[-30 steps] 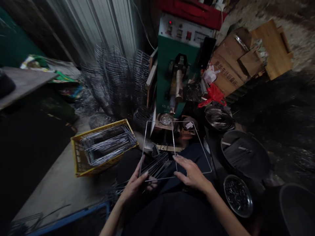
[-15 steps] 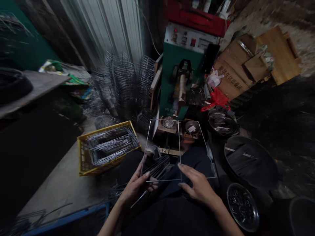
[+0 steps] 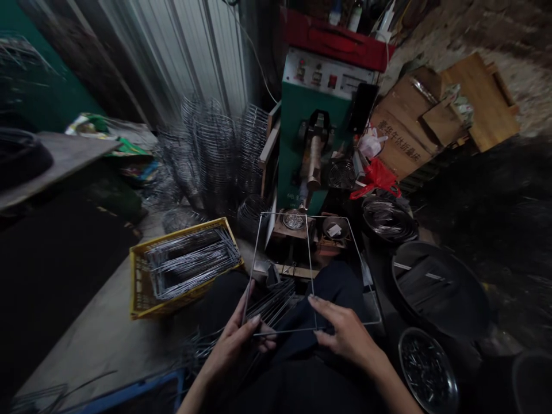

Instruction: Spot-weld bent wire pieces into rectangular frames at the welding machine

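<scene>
I hold a rectangular wire frame (image 3: 257,253) with a middle crossbar in front of me, over my lap. My left hand (image 3: 238,336) pinches its near-left corner, thumb on top. My right hand (image 3: 345,333) grips the near edge close to the crossbar, fingers curled round the wire. The frame's far edge reaches toward the green welding machine (image 3: 317,129). A bundle of loose wires (image 3: 273,299) lies on my lap beneath the frame.
A yellow crate (image 3: 140,287) of wire frames sits at left. Stacks of wire racks (image 3: 215,155) stand behind it. Dark round basins (image 3: 440,287) and a metal bowl (image 3: 426,371) of small parts are at right. Cardboard boxes (image 3: 405,138) lean at the back right.
The frame and both hands stay almost in place; my right hand has slid slightly left along the near edge. The view has shifted a little.
</scene>
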`<state>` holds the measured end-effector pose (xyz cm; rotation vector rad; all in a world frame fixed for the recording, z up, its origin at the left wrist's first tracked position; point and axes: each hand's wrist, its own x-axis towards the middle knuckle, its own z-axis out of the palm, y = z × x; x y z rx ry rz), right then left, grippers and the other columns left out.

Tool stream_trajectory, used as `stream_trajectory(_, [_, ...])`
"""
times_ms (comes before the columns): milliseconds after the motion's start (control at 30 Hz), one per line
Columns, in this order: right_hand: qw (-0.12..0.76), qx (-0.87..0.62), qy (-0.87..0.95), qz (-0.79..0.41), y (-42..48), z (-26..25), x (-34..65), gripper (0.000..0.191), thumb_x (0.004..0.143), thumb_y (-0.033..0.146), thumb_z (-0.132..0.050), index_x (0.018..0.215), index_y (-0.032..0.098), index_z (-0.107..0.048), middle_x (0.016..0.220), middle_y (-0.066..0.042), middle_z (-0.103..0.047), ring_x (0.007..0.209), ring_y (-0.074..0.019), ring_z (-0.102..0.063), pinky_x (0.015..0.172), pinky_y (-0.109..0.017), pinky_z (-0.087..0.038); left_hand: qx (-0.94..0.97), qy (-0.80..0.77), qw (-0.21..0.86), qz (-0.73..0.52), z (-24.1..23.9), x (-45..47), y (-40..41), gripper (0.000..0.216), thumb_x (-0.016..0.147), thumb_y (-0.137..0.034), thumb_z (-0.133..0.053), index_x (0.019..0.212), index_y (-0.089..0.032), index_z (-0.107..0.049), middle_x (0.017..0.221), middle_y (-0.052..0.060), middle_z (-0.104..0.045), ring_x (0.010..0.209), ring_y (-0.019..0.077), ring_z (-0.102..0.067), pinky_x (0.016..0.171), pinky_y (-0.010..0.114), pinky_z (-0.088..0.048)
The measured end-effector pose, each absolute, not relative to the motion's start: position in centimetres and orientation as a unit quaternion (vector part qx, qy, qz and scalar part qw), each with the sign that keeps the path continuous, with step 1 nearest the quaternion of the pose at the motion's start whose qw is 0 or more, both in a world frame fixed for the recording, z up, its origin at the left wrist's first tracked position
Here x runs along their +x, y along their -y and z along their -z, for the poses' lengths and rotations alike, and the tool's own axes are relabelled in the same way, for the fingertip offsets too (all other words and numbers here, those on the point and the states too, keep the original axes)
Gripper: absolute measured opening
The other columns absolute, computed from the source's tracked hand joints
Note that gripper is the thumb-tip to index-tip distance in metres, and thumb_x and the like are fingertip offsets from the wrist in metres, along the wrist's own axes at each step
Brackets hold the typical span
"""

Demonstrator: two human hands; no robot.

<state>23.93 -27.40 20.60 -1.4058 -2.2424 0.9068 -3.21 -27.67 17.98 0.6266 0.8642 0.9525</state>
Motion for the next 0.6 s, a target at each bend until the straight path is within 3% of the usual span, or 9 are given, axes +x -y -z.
stream_trajectory(600, [0.163,-0.491,0.806,-0.289,26.1,-21.3,24.2,0.075,0.076,0.01,-0.069,0.145,0.027,-0.045,0.144,-0.004,-0.05,0.13,-0.0221,-0.05,0.11,-0.035,-0.042,0.275,-0.378,0.747,-0.473,-17.8,-2.7,26.9,0.094,0.089,-0.038,-0.061,0.154,-0.03,0.008,0.071,0.007,-0.071,0.059,0.0248,-0.068,0.052,0.029,-0.048])
